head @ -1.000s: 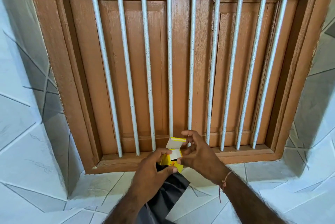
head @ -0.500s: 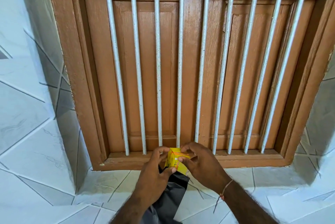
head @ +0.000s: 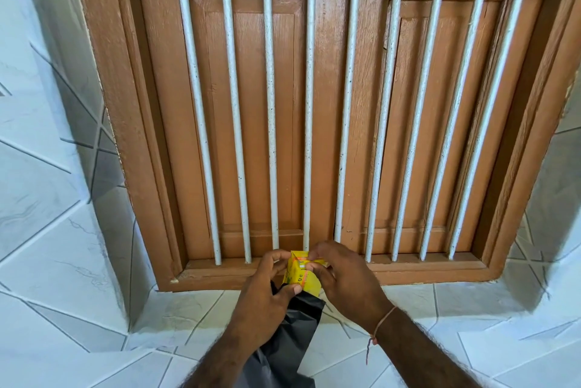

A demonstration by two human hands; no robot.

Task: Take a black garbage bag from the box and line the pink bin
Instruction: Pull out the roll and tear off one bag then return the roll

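My hands pinch the small yellow box; the black bag hangs soft and slippery, so I should grab its edge.

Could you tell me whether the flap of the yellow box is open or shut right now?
Shut, it seems: the box shows no raised flap, and the right hand presses its top while the left hand holds it with the black bag.

yellow box — printing on it too small to read
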